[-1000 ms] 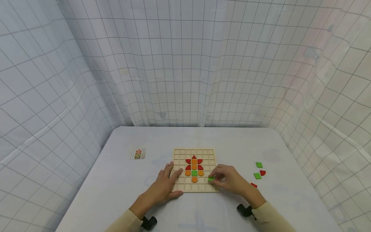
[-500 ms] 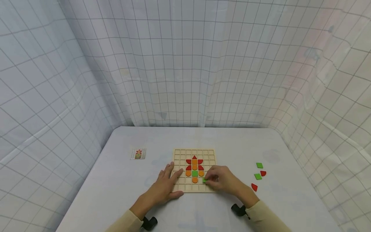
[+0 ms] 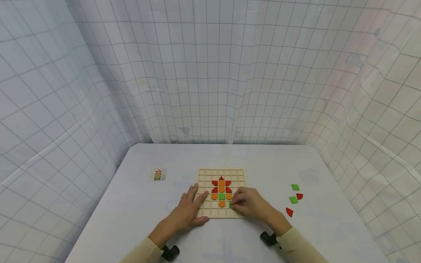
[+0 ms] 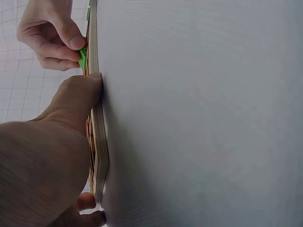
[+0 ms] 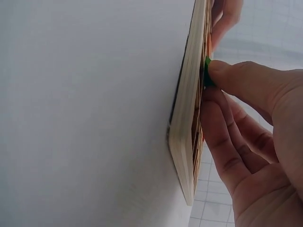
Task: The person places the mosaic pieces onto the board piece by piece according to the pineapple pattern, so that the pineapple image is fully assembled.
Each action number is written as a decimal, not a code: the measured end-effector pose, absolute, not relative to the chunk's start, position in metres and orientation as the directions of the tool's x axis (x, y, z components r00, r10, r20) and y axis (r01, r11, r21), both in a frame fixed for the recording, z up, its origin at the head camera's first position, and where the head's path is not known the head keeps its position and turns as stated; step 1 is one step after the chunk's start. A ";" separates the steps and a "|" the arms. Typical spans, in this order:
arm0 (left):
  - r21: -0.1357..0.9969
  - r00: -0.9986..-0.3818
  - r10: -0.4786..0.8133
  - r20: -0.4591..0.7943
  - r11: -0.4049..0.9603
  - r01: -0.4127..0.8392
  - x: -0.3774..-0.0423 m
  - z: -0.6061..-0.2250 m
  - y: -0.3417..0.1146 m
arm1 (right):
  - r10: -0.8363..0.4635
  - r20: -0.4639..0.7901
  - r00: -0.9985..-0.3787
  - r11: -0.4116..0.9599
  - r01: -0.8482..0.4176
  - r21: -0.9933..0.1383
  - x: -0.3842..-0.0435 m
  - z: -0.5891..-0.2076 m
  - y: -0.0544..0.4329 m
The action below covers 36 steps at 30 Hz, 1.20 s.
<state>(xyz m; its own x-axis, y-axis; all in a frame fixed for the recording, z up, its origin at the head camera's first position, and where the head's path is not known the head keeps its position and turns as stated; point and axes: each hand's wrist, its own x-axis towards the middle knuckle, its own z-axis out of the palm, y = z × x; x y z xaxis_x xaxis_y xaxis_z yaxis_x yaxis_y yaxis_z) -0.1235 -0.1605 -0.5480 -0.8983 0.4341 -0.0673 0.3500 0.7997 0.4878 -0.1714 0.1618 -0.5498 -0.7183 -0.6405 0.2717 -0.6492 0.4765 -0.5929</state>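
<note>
A wooden grid board [image 3: 205, 212] lies on the table, bearing a figure of red, orange and green tiles. My right hand [image 3: 251, 202] pinches a green square tile [image 5: 207, 72] between thumb and fingers, low over the grid. In the head view that tile shows just right of the lowest orange round tile [image 3: 222, 204], partly hidden by the fingertips. Spread flat, my left hand [image 3: 187, 210] rests across the board's left side, its thumb [image 4: 94, 81] at the near edge. A green square tile [image 3: 222, 196] sits in the figure's middle between two orange rounds.
Right of the board lie loose tiles: two green ones [image 3: 295, 187] and two red ones [image 3: 289, 212] with a curved edge. A small pattern card [image 3: 158, 174] with a printed figure lies at the back left. White gridded curtains [image 3: 210, 91] surround the table.
My right hand has carried the green tile leftward over the board, from its right side to beside the lowest orange round. The left hand has stayed in place.
</note>
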 end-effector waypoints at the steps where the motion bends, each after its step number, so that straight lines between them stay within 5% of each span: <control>1: 0.490 -0.898 0.435 -0.065 0.798 0.352 -0.124 -0.548 -0.160 | -0.641 0.271 -0.718 0.477 -0.650 -0.592 -0.171 -0.550 0.162; 36: 0.491 -0.893 0.445 -0.064 0.793 0.360 -0.124 -0.554 -0.161 | -0.635 0.211 -0.743 0.526 -0.616 -0.586 -0.172 -0.552 0.153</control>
<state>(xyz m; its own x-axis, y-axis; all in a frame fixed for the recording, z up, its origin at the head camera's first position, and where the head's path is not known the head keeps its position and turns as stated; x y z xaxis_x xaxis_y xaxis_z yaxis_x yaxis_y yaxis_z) -0.1241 -0.1614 -0.5540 -0.8934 0.4446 -0.0637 0.3598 0.7934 0.4910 -0.1722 0.1534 -0.5516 -0.7430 -0.6350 0.2113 -0.6163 0.5260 -0.5861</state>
